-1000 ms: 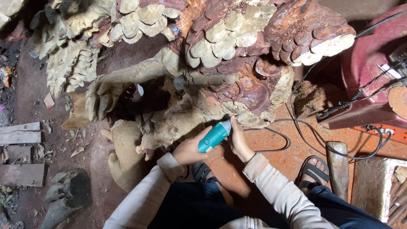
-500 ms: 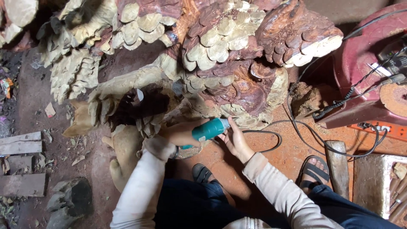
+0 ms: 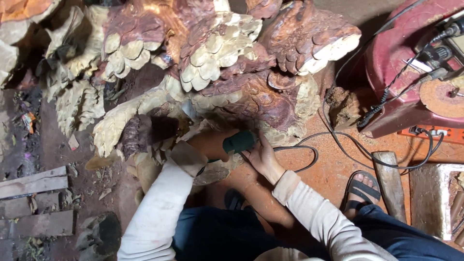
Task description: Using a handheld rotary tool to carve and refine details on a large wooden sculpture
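A big carved wooden sculpture (image 3: 227, 63) with pale scale-like feathers and reddish wood fills the upper part of the head view. My left hand (image 3: 208, 145) grips the front of a teal handheld power tool (image 3: 239, 141), pressed into a dark hollow low on the carving. My right hand (image 3: 262, 157) holds the tool's rear end, where a black cord (image 3: 309, 159) leaves it. Both arms wear pale long sleeves. The tool's tip is hidden by my left hand and the wood.
A red machine (image 3: 411, 63) with cables stands at the right, a grinding disc (image 3: 437, 96) lying on it. A sandalled foot (image 3: 362, 188) rests on orange sawdust-covered floor beside a wooden block (image 3: 389, 183). Planks (image 3: 34, 183) lie at the left.
The tool and both hands have shifted up and deeper into the carving's lower hollow. My left hand now covers more of the tool's front. The view has moved closer.
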